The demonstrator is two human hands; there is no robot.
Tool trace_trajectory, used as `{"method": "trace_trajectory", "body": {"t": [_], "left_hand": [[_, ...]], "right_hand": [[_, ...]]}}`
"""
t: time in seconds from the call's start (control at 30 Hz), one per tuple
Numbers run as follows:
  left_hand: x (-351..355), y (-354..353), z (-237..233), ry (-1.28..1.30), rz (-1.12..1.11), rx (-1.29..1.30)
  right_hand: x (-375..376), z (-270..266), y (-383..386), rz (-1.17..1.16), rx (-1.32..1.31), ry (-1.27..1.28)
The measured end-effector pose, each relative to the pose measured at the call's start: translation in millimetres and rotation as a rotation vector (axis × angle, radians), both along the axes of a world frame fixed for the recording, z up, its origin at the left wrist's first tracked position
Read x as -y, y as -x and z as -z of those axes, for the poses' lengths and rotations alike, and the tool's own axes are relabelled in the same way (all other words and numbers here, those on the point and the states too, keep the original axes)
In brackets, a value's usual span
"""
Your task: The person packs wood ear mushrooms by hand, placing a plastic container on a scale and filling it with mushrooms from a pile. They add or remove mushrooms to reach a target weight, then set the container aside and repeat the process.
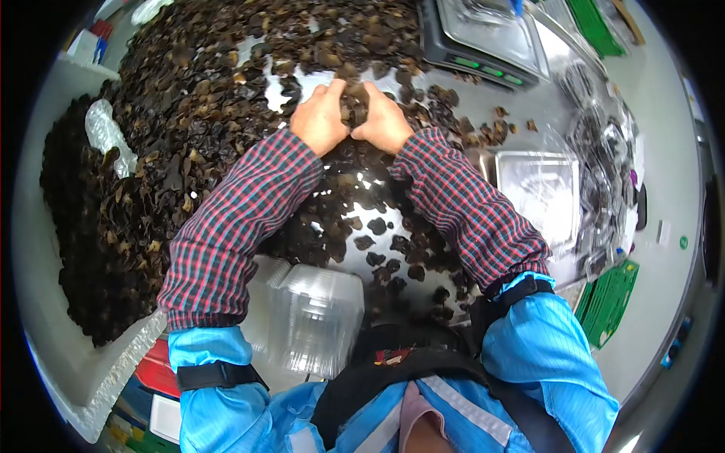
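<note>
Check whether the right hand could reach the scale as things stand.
Probably yes: the scale sits beyond the right hand and to its right, with only low, scattered dark pieces between. The hand looks busy, though, cupping a dark clump together with the left hand.

Fungus pieces (174, 151) are spread across the table (474, 100), piled deepest at the left, where a plastic bundle (111, 136) is laid on them. Some are held between the left hand (319, 121) and right hand (387, 121). Beyond the right hand a scale (487, 45) is placed; nearer, a tray (536, 196). Stacked containers (316, 317) are set near-left.
</note>
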State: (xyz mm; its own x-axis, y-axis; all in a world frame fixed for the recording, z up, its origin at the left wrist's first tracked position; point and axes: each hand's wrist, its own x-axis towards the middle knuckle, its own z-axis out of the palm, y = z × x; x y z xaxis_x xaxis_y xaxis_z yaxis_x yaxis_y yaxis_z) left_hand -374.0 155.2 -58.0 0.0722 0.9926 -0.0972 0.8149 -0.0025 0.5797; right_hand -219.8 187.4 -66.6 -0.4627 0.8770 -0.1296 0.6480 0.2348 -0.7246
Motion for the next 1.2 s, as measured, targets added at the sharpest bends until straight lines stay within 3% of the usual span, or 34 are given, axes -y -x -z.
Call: {"method": "trace_trajectory", "body": {"t": [0.1, 0.13, 0.23, 0.37, 0.57, 0.7, 0.77, 0.9, 1.03, 1.2], "left_hand": [[18.2, -17.8, -40.2, -0.221, 0.046, 0.024], [19.9, -27.6, -57.4, -0.188, 0.082, 0.038], [42.8, -76.0, -113.0, -0.201, 0.128, 0.032], [70.1, -163.9, -140.4, -0.352, 0.279, 0.131], [98.3, -313.6, -126.7, -0.348, 0.437, 0.326], [98.6, -378.8, -84.6, -0.163, 0.499, 0.303], [95.1, -390.2, -74.1, -0.130, 0.520, 0.259], [96.8, -388.8, -88.9, -0.034, 0.500, 0.194], [112.6, -398.1, -111.7, -0.105, 0.386, -0.014], [122.6, -393.9, -97.2, -0.243, 0.377, 0.095]], "right_hand": [[18.6, -42.9, -21.7, 0.012, -0.081, -0.096], [25.4, -46.7, -34.9, 0.021, -0.100, -0.244], [56.3, -101.3, -85.1, 0.102, -0.087, -0.247], [97.6, -137.8, -179.7, 0.157, -0.132, -0.318], [159.5, -152.4, -325.5, 0.388, -0.043, -0.172], [158.0, -102.2, -400.9, 0.355, 0.042, -0.211], [155.2, -77.2, -418.7, 0.280, 0.161, -0.208], [163.3, -94.5, -429.8, 0.238, 0.017, -0.268], [158.4, -97.9, -447.8, 0.122, -0.021, -0.273], [159.1, -76.8, -451.9, 0.177, -0.134, -0.549]]}}
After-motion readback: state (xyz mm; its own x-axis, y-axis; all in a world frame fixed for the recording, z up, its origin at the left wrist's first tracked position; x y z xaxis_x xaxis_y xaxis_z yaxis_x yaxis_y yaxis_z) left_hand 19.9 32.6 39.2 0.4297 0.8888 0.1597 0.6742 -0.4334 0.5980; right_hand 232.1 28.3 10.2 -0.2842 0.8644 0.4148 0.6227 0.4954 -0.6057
